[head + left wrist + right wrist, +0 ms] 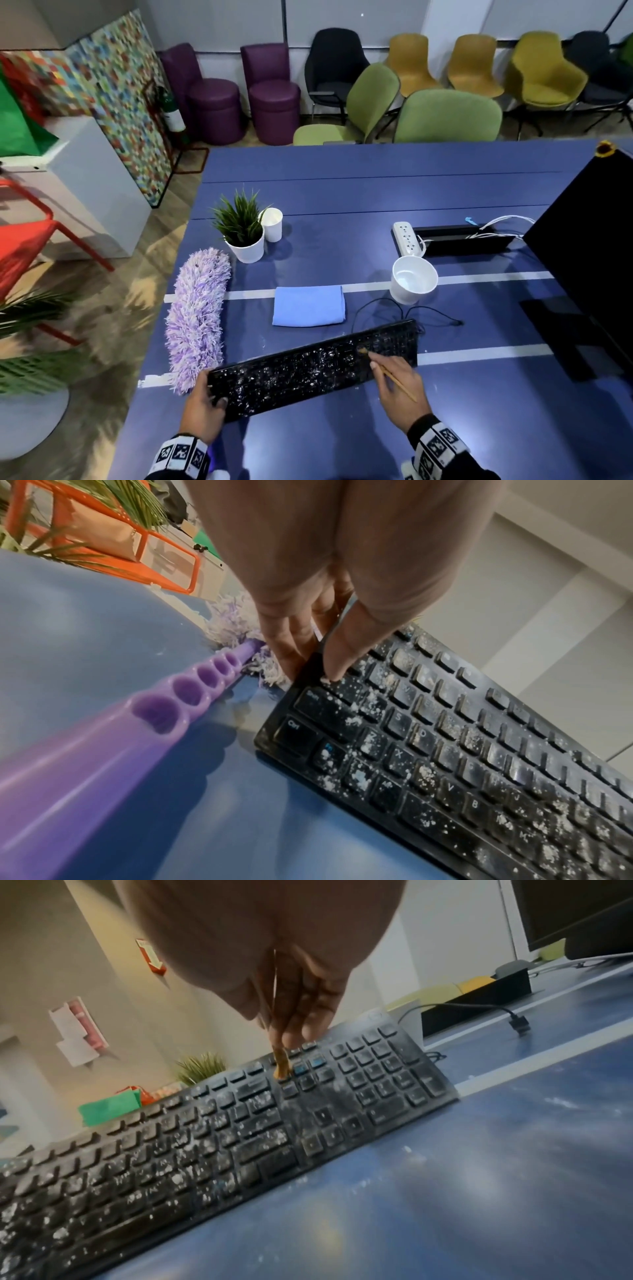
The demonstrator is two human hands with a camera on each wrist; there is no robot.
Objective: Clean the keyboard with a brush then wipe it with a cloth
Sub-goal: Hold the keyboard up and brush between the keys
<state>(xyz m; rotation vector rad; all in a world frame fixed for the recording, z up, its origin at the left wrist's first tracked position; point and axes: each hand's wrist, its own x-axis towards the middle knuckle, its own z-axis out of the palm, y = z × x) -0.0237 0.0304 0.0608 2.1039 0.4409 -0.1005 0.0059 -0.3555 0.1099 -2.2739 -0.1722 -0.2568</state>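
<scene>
On the blue counter, a black keyboard lies at a slant near the front edge, its keys speckled with pale crumbs and dust, thickest across the letter rows and thinner over the number pad. A shaggy purple duster lies just beside the keyboard's left end, apparently set aside while finer work is done; its purple handle runs toward the left wrist camera. Behind the keyboard, near but apart from it, a folded blue cloth waits, untouched, likely for the wiping step. A white cup stands to the cloth's right, a potted plant farther back on the left.

The left hand takes the keyboard's left end in a narrow grip, thumb on the top edge and fingers down the side, seemingly to steady the board against the sweeping. The right hand reaches over the near edge, wrist raised, its grip closed around a slim wooden brush held like a pen. The bristle tip meets the keys between the letter block and the number pad. The brushing looks to be under way, with most of the debris still to clear.
</scene>
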